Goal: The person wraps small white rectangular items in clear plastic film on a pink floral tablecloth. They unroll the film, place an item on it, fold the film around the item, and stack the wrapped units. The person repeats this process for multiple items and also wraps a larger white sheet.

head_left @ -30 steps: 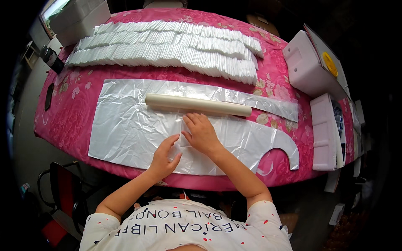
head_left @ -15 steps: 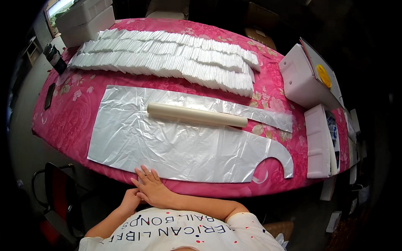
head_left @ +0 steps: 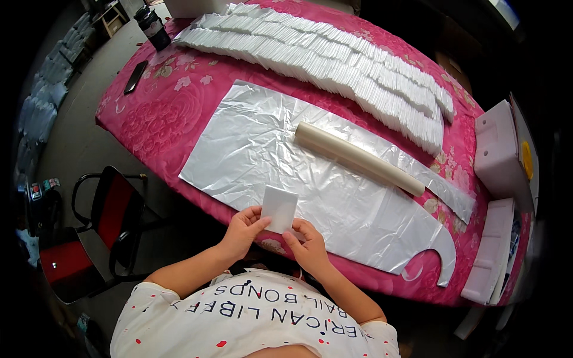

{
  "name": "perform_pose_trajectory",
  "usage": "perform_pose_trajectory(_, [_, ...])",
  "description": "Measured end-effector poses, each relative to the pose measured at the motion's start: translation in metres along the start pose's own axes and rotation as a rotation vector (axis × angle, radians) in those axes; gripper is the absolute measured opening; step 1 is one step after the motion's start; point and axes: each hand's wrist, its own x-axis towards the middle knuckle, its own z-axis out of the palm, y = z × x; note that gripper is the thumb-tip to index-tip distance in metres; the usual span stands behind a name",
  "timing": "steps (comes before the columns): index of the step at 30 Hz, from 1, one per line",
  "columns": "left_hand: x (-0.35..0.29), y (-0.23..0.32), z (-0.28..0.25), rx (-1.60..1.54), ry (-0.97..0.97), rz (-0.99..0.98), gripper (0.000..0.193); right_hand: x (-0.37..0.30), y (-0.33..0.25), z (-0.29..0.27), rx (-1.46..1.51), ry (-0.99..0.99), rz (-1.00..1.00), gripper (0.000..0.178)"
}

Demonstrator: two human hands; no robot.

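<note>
Between my left hand (head_left: 243, 231) and my right hand (head_left: 307, 243) is a flat white rectangular packet (head_left: 280, 209), held upright by its lower part. My left thumb and fingers pinch its left side; my right fingers grip its lower right corner. Beneath and beyond it lies shiny, wrinkled whitish plastic sheeting (head_left: 239, 137), cut to an apron-like outline with a curved hook at its right end. A long cream-coloured tube (head_left: 360, 159) rests on top of the sheeting.
Long rows of thin white folded packets (head_left: 334, 65) stand along the table's far side. A pink floral cloth (head_left: 155, 119) covers the table. At the left are a phone (head_left: 136, 77), a dark bottle (head_left: 152, 28) and a red-black chair (head_left: 110, 206). White foam boxes (head_left: 503, 149) stand right.
My hands were together at the table's near edge; now they are apart and hold the white packet between them. The view has turned, so the table appears tilted and further right.
</note>
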Motion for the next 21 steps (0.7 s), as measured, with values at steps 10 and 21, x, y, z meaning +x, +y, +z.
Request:
perform_pose_trajectory(10, [0.167,0.16,-0.199,0.886,0.673,0.631,0.041,-0.013,0.006,-0.026,-0.096,0.015,0.058,0.023])
perform_pose_trajectory(21, [0.108,0.107,-0.043,1.493,0.116,1.049,0.047,0.065,0.015,-0.201,-1.422,0.555,-0.131,0.058])
